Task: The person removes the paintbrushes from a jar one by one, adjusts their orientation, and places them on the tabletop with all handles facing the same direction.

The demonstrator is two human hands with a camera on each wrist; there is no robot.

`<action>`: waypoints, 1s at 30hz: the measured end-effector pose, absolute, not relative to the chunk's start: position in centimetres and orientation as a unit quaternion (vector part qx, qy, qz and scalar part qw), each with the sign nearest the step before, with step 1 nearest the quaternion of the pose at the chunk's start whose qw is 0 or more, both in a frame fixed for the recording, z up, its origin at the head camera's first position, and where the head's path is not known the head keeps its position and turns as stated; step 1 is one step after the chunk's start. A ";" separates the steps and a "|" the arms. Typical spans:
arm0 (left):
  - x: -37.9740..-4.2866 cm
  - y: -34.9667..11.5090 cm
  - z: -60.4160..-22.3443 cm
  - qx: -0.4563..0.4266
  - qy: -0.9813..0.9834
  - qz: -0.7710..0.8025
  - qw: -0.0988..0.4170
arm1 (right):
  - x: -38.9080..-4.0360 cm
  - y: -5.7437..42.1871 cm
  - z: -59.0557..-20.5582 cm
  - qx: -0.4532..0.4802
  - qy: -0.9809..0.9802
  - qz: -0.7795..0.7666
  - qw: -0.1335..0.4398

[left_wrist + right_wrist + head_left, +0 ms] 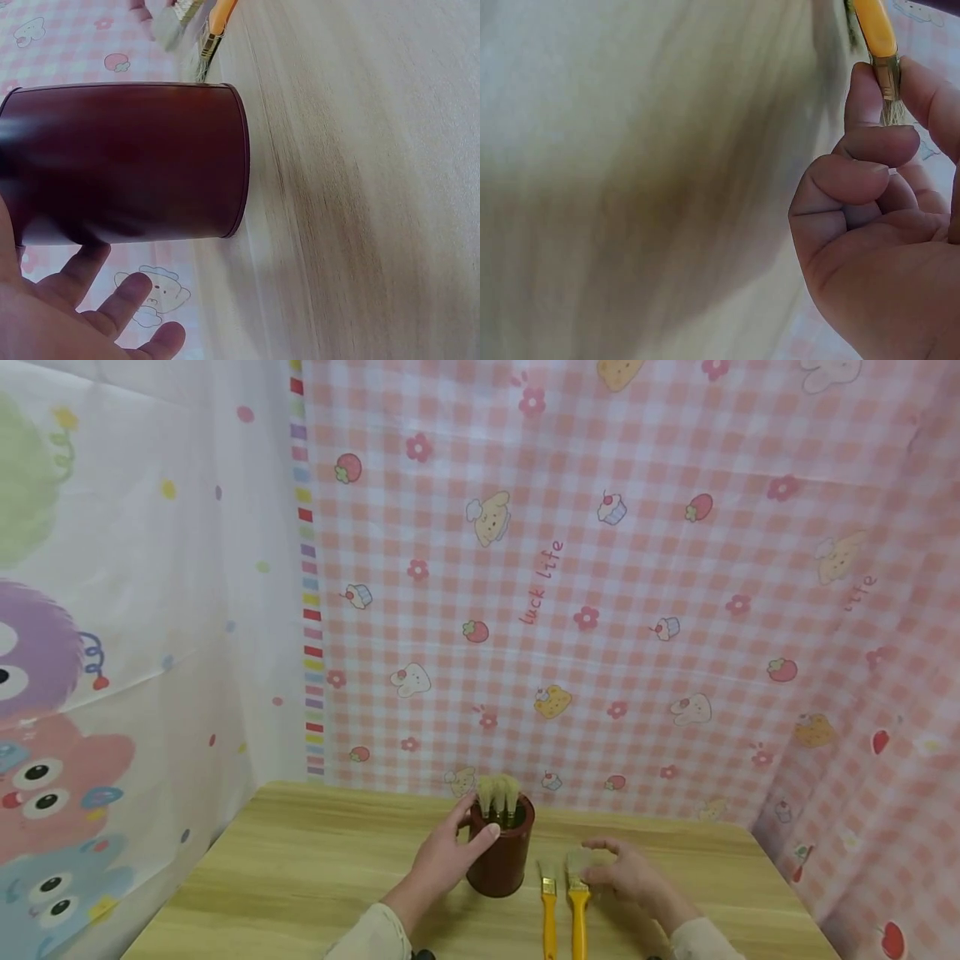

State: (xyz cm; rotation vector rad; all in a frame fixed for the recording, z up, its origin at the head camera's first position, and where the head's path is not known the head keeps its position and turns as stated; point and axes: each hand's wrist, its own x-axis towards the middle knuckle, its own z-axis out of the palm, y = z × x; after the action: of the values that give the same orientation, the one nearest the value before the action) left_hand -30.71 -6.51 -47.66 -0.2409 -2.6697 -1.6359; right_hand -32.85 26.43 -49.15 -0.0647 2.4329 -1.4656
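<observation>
A dark brown cup stands upright on the table, and several pale-bristled brushes stick up out of it. My left hand grips the cup near its top, thumb over the near rim; some fingers are hidden behind it. In the left wrist view the cup's smooth side fills the upper left. To its right lie two flat paintbrushes with yellow handles, a narrower one and a wider one, bristles pointing away. My right hand pinches the wider paintbrush by its metal band, other fingers curled.
The wood-grain table reaches back to a pink checked cloth with cartoon prints. A white cloth with cartoon figures hangs on the left. More patterned cloth hangs along the right side.
</observation>
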 end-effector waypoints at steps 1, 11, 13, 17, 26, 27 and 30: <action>-30.7 -6.5 -47.6 -0.077 -0.850 -0.521 0.000 | -32.9 26.3 -49.4 -0.017 0.851 -0.505 0.142; -30.7 -6.4 -47.7 -0.073 -0.852 -0.519 0.000 | -33.0 25.6 -50.8 -0.026 0.881 -0.459 0.114; -30.7 -6.4 -47.8 -0.071 -0.852 -0.518 0.000 | -33.0 25.6 -50.9 -0.039 0.884 -0.451 0.113; -30.7 -6.4 -47.9 -0.071 -0.853 -0.518 0.001 | -33.1 25.5 -50.8 -0.056 0.887 -0.444 0.113; -30.8 -6.4 -48.1 -0.073 -0.853 -0.516 0.005 | -33.1 25.7 -51.0 -0.075 0.873 -0.460 0.143; -30.8 -6.4 -48.1 -0.072 -0.853 -0.517 0.005 | -33.1 25.7 -51.1 -0.073 0.873 -0.461 0.145; -30.9 -6.3 -48.1 -0.070 -0.852 -0.518 0.006 | -33.1 25.8 -51.1 -0.064 0.869 -0.465 0.153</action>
State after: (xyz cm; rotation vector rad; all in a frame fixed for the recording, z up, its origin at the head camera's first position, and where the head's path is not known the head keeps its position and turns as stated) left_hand -30.89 -6.34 -48.12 -0.2189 -2.6679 -1.6219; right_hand -33.12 25.81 -51.12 -0.1847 2.4930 -1.3338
